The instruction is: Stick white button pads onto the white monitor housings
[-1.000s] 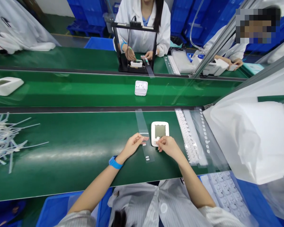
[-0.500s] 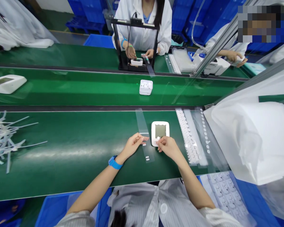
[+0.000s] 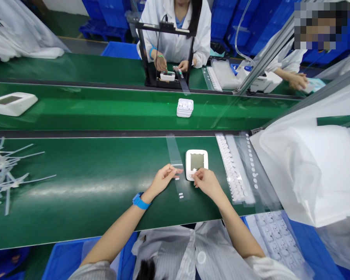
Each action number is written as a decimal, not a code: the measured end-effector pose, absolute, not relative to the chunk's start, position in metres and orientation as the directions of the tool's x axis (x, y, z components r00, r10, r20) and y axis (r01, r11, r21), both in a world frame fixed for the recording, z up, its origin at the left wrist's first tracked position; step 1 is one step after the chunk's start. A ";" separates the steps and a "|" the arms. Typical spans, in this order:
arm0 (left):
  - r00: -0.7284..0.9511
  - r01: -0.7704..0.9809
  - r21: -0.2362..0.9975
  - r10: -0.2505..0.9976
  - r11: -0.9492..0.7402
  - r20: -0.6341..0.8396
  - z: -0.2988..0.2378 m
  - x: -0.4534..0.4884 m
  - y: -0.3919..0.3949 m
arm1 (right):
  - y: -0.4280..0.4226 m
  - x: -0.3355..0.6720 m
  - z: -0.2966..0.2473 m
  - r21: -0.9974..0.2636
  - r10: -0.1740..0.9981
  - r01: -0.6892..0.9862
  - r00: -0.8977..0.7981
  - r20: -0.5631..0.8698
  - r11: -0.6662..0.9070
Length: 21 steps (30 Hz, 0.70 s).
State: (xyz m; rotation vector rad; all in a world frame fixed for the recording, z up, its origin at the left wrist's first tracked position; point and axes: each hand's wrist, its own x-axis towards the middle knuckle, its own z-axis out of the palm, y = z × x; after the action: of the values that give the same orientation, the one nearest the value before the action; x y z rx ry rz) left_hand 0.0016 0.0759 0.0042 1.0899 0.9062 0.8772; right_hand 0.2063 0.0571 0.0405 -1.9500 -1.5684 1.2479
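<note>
A small white device with a grey screen (image 3: pixel 196 161) lies flat on the green bench in front of me. My right hand (image 3: pixel 206 182) rests on its lower edge, fingers pinched together on something too small to name. My left hand (image 3: pixel 162 178) is curled with its fingertips pressed on a clear film strip (image 3: pixel 175 157) that carries small white stickers. That strip lies just left of the device. A blue band (image 3: pixel 140 201) sits on my left wrist.
Clear sheets of white dot stickers (image 3: pixel 235 171) lie right of the device, beside a big plastic-covered bundle (image 3: pixel 309 171). White plastic sticks (image 3: pixel 2 175) are piled at left. On the conveyor (image 3: pixel 105 109) ride a white part stack (image 3: pixel 184 107) and a white unit (image 3: pixel 13 103). People work across.
The white part stack and the white unit on the conveyor have drifted to the right. My hands have stayed in place on the strip and the device.
</note>
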 end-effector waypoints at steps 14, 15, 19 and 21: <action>0.390 -0.134 0.969 0.910 0.209 -0.143 0.003 0.001 0.075 | 0.050 0.216 0.034 -0.873 0.935 0.354 0.014 -0.354 -0.336; 0.387 -0.128 0.969 0.910 0.212 -0.148 0.004 0.001 0.075 | 0.050 0.214 0.034 -0.857 0.938 0.395 0.029 -0.347 -0.329; 0.367 -0.095 0.972 0.915 0.216 -0.168 0.007 0.001 0.075 | 0.048 0.206 0.036 -0.763 0.950 0.580 0.067 -0.305 -0.286; 0.369 -0.092 0.969 0.912 0.228 -0.179 0.006 0.001 0.075 | 0.047 0.202 0.035 -0.706 0.967 0.670 0.078 -0.243 -0.231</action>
State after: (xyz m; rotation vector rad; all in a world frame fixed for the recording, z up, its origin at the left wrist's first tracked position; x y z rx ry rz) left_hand 0.0010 0.0748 0.0060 1.1146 0.9390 0.8533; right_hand 0.2020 0.0468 0.0347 -1.9504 -1.6166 0.9696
